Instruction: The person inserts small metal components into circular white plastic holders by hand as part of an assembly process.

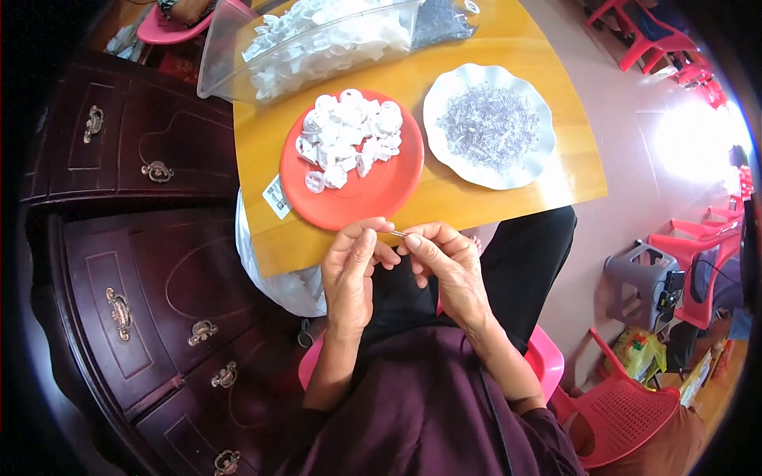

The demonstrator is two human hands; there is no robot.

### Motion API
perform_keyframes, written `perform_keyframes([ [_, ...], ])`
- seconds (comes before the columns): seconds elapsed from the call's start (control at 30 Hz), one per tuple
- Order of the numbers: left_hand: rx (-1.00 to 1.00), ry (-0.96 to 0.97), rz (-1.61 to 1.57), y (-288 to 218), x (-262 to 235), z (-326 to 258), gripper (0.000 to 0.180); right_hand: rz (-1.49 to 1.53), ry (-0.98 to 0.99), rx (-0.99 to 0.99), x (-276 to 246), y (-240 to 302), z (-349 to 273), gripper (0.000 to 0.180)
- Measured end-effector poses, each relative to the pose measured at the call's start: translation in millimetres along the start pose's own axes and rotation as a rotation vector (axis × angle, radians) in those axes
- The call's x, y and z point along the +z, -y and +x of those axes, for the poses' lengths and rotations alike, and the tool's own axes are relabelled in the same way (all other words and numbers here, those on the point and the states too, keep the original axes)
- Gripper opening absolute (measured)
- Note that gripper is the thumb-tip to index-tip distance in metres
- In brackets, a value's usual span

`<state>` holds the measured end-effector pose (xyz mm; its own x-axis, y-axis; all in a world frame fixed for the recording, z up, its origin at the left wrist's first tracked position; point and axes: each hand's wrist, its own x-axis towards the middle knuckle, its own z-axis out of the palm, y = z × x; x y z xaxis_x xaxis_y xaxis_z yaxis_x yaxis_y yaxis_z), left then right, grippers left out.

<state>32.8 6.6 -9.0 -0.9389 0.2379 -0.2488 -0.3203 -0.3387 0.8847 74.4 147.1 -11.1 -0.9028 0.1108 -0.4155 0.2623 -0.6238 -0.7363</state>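
Observation:
A small thin pin-like piece [396,233] spans the gap between my two hands, just off the table's near edge. My left hand [348,274] pinches its left end between thumb and fingertips. On its other end, the thumb and forefinger of my right hand [452,274] are closed. Beyond my left hand lies a red plate [357,205] with a heap of small white plastic parts [343,135]. Farther right stands a white scalloped dish [436,147] full of thin, clear, stick-like pieces [488,127]. Whether the held piece is metal or plastic is hard to tell.
On the yellow table [567,131], a clear bin [222,67] of white parts stands at the back, beside a bag of small pieces [440,24]. Dark drawers [135,301] line the left. A grey stool [641,274] and red chairs [627,404] are at right.

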Motion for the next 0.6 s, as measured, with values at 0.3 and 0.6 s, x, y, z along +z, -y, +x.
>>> perform_keyframes([
  [0.3, 0.031, 0.123, 0.139, 0.8, 4.7, 1.2, 0.021, -0.039, -0.014, 0.005, -7.2, 7.1, 1.9, 0.017],
  [0.6, 0.010, 0.079, 0.140, 7.0, 0.5, 3.3, 0.011, -0.191, 0.031, -0.036, -12.8, 1.5, -2.8, 0.019],
])
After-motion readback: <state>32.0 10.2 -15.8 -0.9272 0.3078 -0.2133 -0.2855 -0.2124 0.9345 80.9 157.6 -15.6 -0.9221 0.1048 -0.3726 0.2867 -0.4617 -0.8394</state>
